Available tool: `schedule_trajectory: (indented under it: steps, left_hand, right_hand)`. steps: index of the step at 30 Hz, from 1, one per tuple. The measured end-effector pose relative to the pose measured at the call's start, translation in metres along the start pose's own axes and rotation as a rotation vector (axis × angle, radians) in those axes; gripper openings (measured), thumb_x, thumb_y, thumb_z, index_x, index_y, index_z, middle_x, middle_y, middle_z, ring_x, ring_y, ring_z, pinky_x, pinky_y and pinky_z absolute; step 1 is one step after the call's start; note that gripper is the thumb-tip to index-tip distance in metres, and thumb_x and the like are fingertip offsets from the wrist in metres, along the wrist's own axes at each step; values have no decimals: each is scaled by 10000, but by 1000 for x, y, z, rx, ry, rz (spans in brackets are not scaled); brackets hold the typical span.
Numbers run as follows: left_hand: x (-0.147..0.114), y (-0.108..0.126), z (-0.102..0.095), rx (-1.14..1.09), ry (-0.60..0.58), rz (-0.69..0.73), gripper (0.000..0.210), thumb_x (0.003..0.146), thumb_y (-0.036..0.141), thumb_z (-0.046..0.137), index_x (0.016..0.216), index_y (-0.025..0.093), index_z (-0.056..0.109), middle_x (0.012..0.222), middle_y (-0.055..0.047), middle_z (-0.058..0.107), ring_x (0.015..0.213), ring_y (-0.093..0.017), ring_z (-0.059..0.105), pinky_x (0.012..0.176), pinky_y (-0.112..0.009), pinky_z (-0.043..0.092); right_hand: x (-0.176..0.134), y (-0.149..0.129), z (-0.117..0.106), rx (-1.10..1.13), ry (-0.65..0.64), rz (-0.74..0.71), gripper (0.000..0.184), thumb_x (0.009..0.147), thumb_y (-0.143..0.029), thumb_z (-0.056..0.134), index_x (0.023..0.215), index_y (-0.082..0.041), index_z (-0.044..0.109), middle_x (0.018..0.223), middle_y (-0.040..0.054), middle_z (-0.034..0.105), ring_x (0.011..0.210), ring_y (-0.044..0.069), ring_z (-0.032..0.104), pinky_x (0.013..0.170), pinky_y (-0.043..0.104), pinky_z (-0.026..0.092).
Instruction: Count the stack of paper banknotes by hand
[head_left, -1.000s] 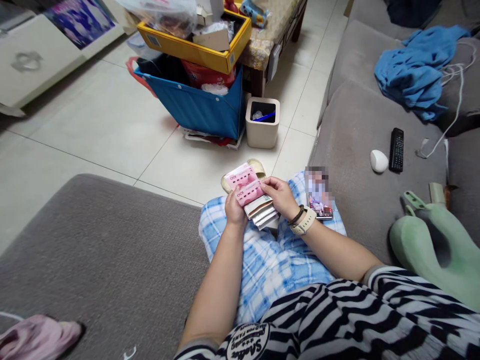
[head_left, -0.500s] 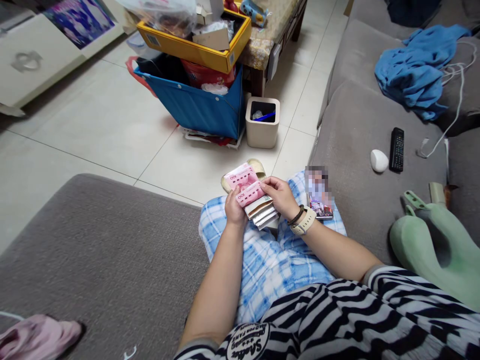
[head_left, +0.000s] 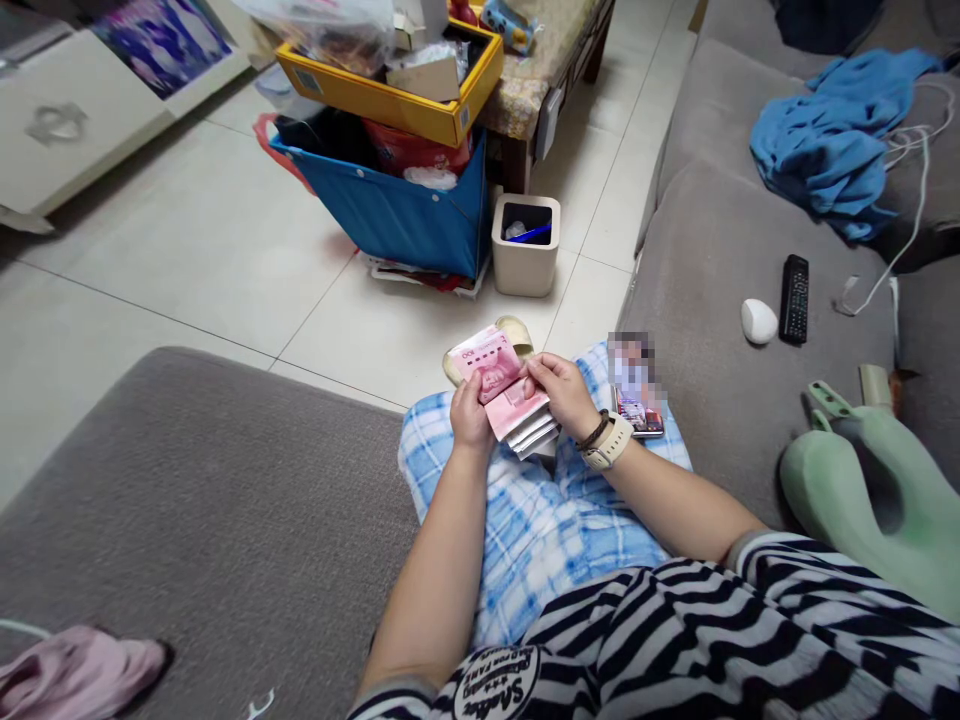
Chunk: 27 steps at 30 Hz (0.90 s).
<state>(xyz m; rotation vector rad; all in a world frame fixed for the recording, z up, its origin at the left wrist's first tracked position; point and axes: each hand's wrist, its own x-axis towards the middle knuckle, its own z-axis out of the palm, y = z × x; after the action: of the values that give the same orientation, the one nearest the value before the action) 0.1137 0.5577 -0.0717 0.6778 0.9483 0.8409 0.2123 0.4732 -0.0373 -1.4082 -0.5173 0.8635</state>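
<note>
A bundle of pink 100 banknotes (head_left: 486, 362) is bent across the middle between my hands, above my lap. My left hand (head_left: 470, 412) is closed around its left side, thumb on top. With thumb and fingers together, my right hand (head_left: 561, 388) grips the right side of the notes at the fold. The lower part fans toward me, showing pale edges (head_left: 534, 437) of several notes. On my right thigh lies a phone (head_left: 640, 415) with a lit screen, partly blurred out. Whether my right fingertips hold one note or several I cannot tell.
A beige bin (head_left: 525, 250) and a blue fabric box (head_left: 397, 215) stand on the tiles ahead, a yellow tray (head_left: 420, 110) on top. Along the sofa at right lie a remote (head_left: 793, 300), a white rounded object (head_left: 758, 321), a blue cloth (head_left: 832, 140) and a green neck pillow (head_left: 817, 470).
The pink note that was folded down toward me now lies flat on the lower part of the bundle, and the portrait on the upper note shows. Both hands stay in nearly the same place.
</note>
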Motion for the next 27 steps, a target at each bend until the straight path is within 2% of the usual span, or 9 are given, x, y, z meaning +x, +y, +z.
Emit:
schedule_trajectory:
  steps: [3,7,10,13,16,21,27]
  left_hand:
    - [1,-1,0,-23,-50,-26,294,661,389,788,798,142,701,771,-47,726,788,-219,691,782,-332,531]
    - [1,-7,-2,-100,-185,-55,376,651,350,813,954,153,709,896,-71,753,853,-243,710,865,-387,533]
    - [1,-10,-4,-108,-237,-67,413,644,307,823,1007,151,702,967,-94,756,882,-261,715,890,-425,531]
    - [2,-10,-5,-90,-225,-67,404,628,276,829,991,150,703,941,-83,756,848,-245,714,874,-413,537]
    - [4,-10,-4,-80,-191,-60,346,665,321,799,956,156,710,902,-70,750,863,-237,707,866,-386,536]
    - [6,-8,-6,63,-22,41,174,785,342,657,801,179,714,883,-67,737,933,-239,671,870,-360,522]
    - [3,-4,-10,350,-46,176,173,821,275,585,747,178,707,890,-81,725,932,-251,628,849,-356,511]
  right_hand:
    - [0,1,0,-3,13,14,344,823,-527,606,725,-199,576,559,-34,550,542,122,480,565,256,384]
    - [2,2,0,12,156,-17,319,690,-419,752,829,-214,552,671,-54,546,598,115,483,585,246,393]
    - [4,2,-1,-14,181,-41,318,676,-382,754,867,-207,570,729,-44,565,644,120,496,630,255,412]
    - [6,2,-2,-64,128,-33,239,724,-396,703,781,-191,594,714,-24,584,655,131,509,644,269,416]
    - [6,2,-2,-55,109,-40,223,735,-395,688,742,-190,601,705,-16,592,669,139,524,652,272,420]
    - [5,3,-1,-39,98,-39,220,756,-411,663,746,-197,609,697,-19,596,661,143,529,648,272,425]
    - [5,5,-2,-31,104,-33,194,742,-388,666,764,-201,619,718,-13,617,672,153,550,669,285,441]
